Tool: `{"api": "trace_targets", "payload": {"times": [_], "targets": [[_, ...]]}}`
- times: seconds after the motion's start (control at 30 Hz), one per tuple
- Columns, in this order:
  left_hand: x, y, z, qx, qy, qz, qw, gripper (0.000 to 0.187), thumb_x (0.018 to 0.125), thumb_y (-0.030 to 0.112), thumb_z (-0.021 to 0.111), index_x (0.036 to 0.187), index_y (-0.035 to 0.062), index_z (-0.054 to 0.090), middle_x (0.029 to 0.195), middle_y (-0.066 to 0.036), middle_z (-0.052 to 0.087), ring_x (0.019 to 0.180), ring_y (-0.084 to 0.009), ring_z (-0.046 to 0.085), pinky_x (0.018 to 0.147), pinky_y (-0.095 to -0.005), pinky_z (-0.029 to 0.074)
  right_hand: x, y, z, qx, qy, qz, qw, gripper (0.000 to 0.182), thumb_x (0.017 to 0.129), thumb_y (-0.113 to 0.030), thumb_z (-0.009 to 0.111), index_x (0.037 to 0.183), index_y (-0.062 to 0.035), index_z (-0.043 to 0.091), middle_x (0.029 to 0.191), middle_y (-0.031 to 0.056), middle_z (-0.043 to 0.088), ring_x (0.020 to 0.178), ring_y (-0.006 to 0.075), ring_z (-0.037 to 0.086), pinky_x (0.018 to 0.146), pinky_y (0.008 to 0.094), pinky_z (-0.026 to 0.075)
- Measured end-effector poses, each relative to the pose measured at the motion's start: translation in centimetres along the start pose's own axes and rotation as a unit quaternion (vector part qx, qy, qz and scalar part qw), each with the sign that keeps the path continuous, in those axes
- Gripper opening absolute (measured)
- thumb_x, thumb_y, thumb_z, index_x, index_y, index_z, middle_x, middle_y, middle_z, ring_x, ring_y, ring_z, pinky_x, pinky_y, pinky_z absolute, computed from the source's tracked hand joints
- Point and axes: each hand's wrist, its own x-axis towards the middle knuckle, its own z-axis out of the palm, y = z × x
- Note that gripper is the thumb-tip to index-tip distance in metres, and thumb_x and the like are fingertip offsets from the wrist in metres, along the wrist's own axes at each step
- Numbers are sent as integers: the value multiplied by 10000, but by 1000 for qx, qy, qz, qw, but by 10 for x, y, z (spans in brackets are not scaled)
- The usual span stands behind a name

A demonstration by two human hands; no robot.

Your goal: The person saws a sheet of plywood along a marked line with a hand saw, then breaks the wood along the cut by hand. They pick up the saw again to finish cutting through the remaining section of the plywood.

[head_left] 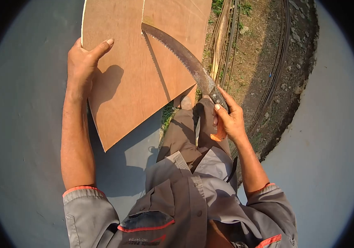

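A reddish-brown plywood sheet (123, 95) fills the upper middle of the head view, with a pale cut line running down from its top edge. My left hand (85, 62) grips the sheet's left edge, thumb lying on the upper face and the other fingers hidden beneath. In my right hand (229, 118) is a curved pruning saw (181, 56), its dark handle ending in an orange tip. The toothed blade arcs up and left over the board, and its point meets the lower end of the cut line. The blade's shadow falls across the plywood.
Long thin rods (274, 78) and a split wooden piece (218, 49) lie on the dirt ground (251, 62) to the right. Grey surfaces flank both sides (28, 124). My legs (181, 132) are just below the board's lower edge.
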Motion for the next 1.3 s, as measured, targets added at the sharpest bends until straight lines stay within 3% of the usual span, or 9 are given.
{"api": "trace_targets", "payload": {"times": [0.23,0.3,0.43,0.53,0.6,0.8,1.2,1.27,1.3], "targets": [[-1,-2,1,45,12,-31,998,562,848,270,841,1260,-53,636,1136,-183,718,1053,-254,690,896,-397,546,6,2,-1,-15,-6,16,1000,534,1005,-98,641,1521,-67,505,804,10,608,588,83,568,554,253,475],[-1,-4,1,34,28,3,999,533,838,260,829,1219,-59,636,1052,-211,729,912,-251,732,767,-386,603,5,4,-2,-14,-2,17,1000,533,1005,-100,644,1519,-64,507,803,10,608,590,83,570,554,253,475],[-1,-5,1,52,36,28,998,530,842,266,824,1216,-60,636,1056,-219,729,924,-259,737,765,-388,607,6,9,-3,-14,11,7,1000,533,1004,-103,650,1517,-60,511,796,13,605,593,87,571,555,252,481],[-2,-4,1,34,24,-2,999,569,846,260,841,1270,-53,627,1134,-189,717,1045,-264,695,893,-400,554,4,9,-2,-21,11,9,1000,541,1013,-119,642,1530,-61,495,788,17,602,599,92,573,558,257,489],[-1,-3,2,56,19,10,998,518,840,245,826,1218,-53,633,1030,-216,736,863,-251,746,754,-372,613,3,10,-2,7,-1,6,1000,561,1029,-136,617,1563,-79,456,788,18,599,602,91,572,561,258,497],[1,17,10,73,23,-12,997,376,864,65,771,1195,-46,629,982,-184,737,822,-216,738,726,-364,605,-17,13,28,54,-8,-14,998,576,1067,-148,559,1616,-157,385,792,-3,584,602,65,560,557,238,503],[-3,21,12,54,6,44,998,323,882,-45,704,1190,-71,610,996,-183,726,778,-235,730,686,-367,608,-42,86,127,78,66,-149,983,630,1038,-69,570,1625,-109,344,691,24,592,545,81,556,524,285,507],[-1,17,9,47,7,57,997,332,873,-51,711,1185,-86,602,992,-198,723,764,-242,731,669,-369,613,-27,77,140,57,78,-166,981,640,1016,-48,575,1615,-85,351,728,104,654,576,153,625,557,322,525],[-1,15,7,47,1,68,997,338,869,-47,716,1181,-97,597,982,-207,720,762,-247,733,666,-368,616,3,74,151,27,106,-231,967,647,991,-21,568,1602,-57,357,804,213,702,670,292,704,624,387,547]]}}
